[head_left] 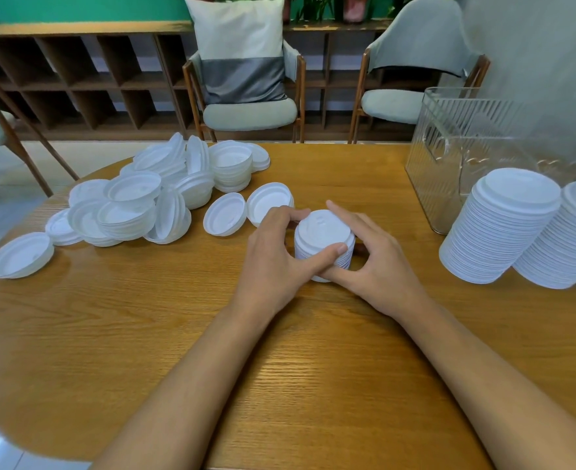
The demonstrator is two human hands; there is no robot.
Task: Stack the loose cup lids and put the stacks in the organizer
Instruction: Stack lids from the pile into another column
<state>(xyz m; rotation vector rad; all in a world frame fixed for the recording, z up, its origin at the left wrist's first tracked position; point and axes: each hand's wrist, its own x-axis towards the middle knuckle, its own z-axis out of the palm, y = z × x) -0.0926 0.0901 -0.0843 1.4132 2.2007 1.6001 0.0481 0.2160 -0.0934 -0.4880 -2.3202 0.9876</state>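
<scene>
Bench (313, 385) holds loose lids (134, 205) at left. Left grip (273, 252) and right grip (378, 262) clasp a short upright stack (324, 232) at centre. Organizer (449, 157) stands to the right behind tall stacks (503, 228), nearer the right grip.

There is one desk (313, 368) and one clear organizer (449, 157). There are two hands: a left hand (273, 262) and a right hand (378, 266). Three stacks show: one short stack (324, 237), one tall stack (497, 232) and a second tall stack (571, 239). The loose lids (144, 205) are too many to count. There is one pillow (242, 45).
</scene>
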